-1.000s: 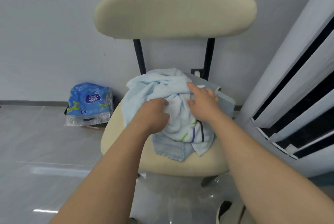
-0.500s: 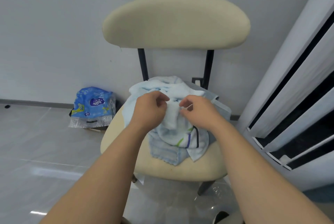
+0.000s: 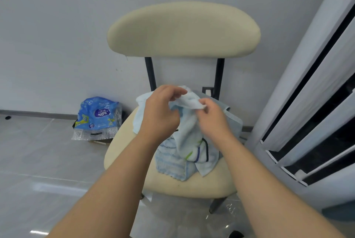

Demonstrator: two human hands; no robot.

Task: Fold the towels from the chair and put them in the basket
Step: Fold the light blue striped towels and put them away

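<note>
A pale blue towel with green, blue and black stripes (image 3: pixel 192 137) is lifted off the cream chair (image 3: pixel 182 30), its lower end still draped on the seat. My left hand (image 3: pixel 161 114) and my right hand (image 3: pixel 211 118) each pinch its top edge, close together above the seat. Under it lie a blue-striped towel (image 3: pixel 171 164) and a grey-blue towel (image 3: pixel 230 120) at the back right of the seat. No basket is in view.
A blue plastic package (image 3: pixel 98 116) sits on the tiled floor against the wall, left of the chair. A white window frame with dark panes (image 3: pixel 317 103) stands close on the right.
Both hands went from pressing into the pile to pinching the pale blue towel's edge and have raised it off the seat.
</note>
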